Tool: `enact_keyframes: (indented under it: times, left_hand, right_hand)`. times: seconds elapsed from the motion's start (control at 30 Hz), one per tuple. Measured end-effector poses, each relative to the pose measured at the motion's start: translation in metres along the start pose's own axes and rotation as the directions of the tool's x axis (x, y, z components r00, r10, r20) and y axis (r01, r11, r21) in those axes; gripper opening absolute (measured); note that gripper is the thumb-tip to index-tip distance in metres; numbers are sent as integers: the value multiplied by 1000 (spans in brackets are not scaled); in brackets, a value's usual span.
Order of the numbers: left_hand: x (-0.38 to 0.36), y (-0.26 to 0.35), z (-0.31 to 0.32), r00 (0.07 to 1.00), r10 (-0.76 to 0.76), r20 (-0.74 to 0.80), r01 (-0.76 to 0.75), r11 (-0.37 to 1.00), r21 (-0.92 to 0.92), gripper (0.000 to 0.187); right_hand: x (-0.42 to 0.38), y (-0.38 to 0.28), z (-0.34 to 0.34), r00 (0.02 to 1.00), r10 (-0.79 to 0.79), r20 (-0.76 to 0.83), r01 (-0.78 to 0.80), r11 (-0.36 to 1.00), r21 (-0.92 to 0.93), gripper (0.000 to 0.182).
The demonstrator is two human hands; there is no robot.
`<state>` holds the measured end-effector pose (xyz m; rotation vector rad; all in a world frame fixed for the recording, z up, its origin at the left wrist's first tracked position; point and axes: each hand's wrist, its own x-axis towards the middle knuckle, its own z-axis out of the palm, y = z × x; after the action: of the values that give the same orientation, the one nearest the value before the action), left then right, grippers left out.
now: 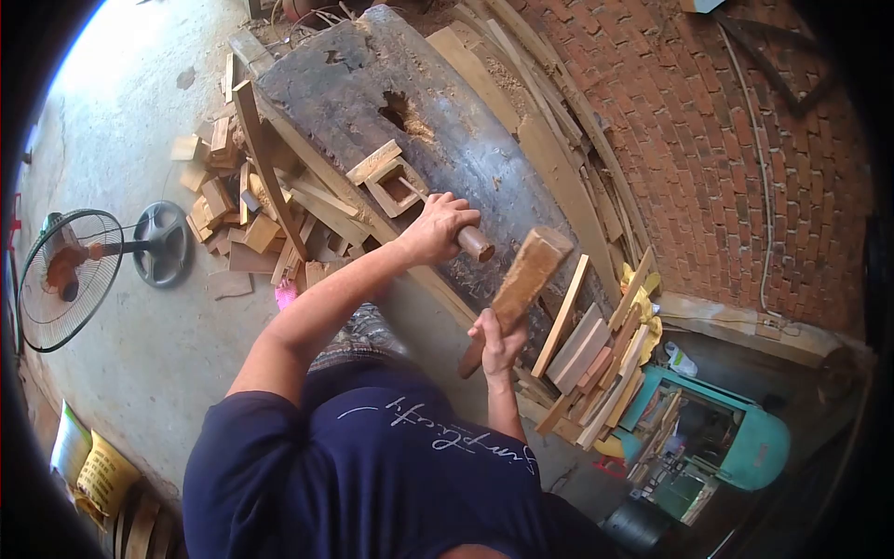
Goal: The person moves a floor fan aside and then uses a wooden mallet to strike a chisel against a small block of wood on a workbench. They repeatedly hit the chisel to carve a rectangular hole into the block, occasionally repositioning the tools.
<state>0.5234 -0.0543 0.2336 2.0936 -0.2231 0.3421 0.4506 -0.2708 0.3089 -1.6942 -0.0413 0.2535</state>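
Observation:
My left hand (438, 228) is closed round the wooden handle of a chisel (473, 240). The chisel's thin metal blade reaches up and left into the square hollow of a small wooden block (396, 191), which rests on the worn workbench (326, 102). Another short wood piece (374, 162) lies against the block's far side. Gripped in my right hand (500, 345) is a wooden mallet (521, 284). The mallet's head is raised to the right of the chisel handle, apart from it.
Wood offcuts (223, 196) are heaped on the floor left of the bench. Long boards (549, 168) lie along the brick wall (670, 140). More strips (596, 363) stand near a teal machine (754, 447). A fan (70, 279) stands far left. The bench has a ragged hole (399, 110).

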Motion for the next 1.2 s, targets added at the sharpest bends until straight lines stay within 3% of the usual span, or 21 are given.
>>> enact_keyframes:
  times: [0.03, 0.1, 0.17, 0.23, 0.3, 0.37, 0.4, 0.43, 0.5, 0.53, 0.57, 0.6, 0.67, 0.7, 0.83, 0.9, 0.97, 1.03, 1.13, 1.2]
  left_hand:
    - [0, -4, 1, 1000, -2, -5, 2, 1000, -1, 33]
    - [1, -14, 2, 999, -42, -15, 40, 991, -126, 28]
    - [2, -18, 3, 998, -56, 26, 58, 993, -107, 27]
    - [1, -20, 7, 995, -67, 76, 74, 993, -88, 26]
    - [1, -21, 7, 998, -50, 26, 54, 989, -139, 26]
    - [0, -20, 3, 998, -57, -8, 55, 987, -153, 24]
    - [3, -21, -1, 998, -61, 10, 61, 980, -188, 23]
    - [5, -20, -6, 998, -62, 26, 66, 973, -222, 23]
    - [7, -21, -10, 999, -50, 4, 50, 978, -202, 22]
    - [9, -20, -11, 998, -57, -11, 53, 973, -223, 22]
    - [10, -21, -11, 998, -62, -28, 53, 968, -244, 23]
    - [11, -22, -12, 998, -57, -24, 49, 969, -242, 23]
    - [16, -25, -19, 991, -87, -104, 51, 950, -309, 23]
    - [17, -27, -23, 991, -88, -98, 54, 949, -311, 23]
    - [27, -42, -33, 975, -224, 10, 180, 757, -628, 18]
    - [33, -46, -46, 970, -208, -125, 110, 835, -539, 17]
    - [30, -29, -59, 906, -410, -105, 264, 741, -618, 20]
    - [24, -41, -50, 881, -438, -179, 289, 798, -529, 20]
    - [12, -39, -38, 792, -567, -227, 380, 749, -543, 21]
    - [10, -27, -34, 769, -576, -277, 335, 732, -593, 22]
  right_hand:
    - [0, 0, -4, 1000, -1, 5, 1, 1000, -4, 27]
    - [2, -8, -6, 987, -148, 60, 153, 985, -86, 18]
    - [8, 8, -3, 949, -297, 101, 308, 944, -118, 17]
    - [17, 32, 3, 990, 86, 116, -69, 988, -136, 21]
    - [22, 21, 4, 981, 165, 102, -146, 974, -172, 29]
    - [17, 3, 0, 998, 56, 34, -52, 993, -109, 27]
    - [17, -7, 2, 989, -139, 54, 145, 978, -148, 19]
    - [21, 9, -15, 932, -318, 171, 339, 934, -109, 21]
    - [29, 20, 0, 855, -507, 106, 515, 854, -73, 19]
    - [29, 23, 5, 968, -226, 106, 239, 960, -143, 20]
    - [29, 22, 9, 993, 74, 87, -55, 977, -208, 23]
    - [34, 34, 2, 981, 141, 133, -123, 982, -141, 35]
    - [41, 27, -11, 981, 151, 121, -129, 976, -173, 37]
    - [39, 24, -15, 980, 173, 97, -150, 968, -202, 38]
    - [55, 27, -33, 978, 161, 133, -133, 971, -199, 38]
    - [73, 40, -46, 970, 153, 187, -116, 974, -194, 39]
    - [95, 59, -66, 948, 209, 240, -108, 920, -376, 40]
    - [116, 89, -94, 918, 248, 309, -36, 830, -557, 45]
    - [126, 116, -132, 879, 285, 382, -27, 830, -557, 48]
    - [129, 124, -157, 860, 368, 354, -54, 755, -654, 50]
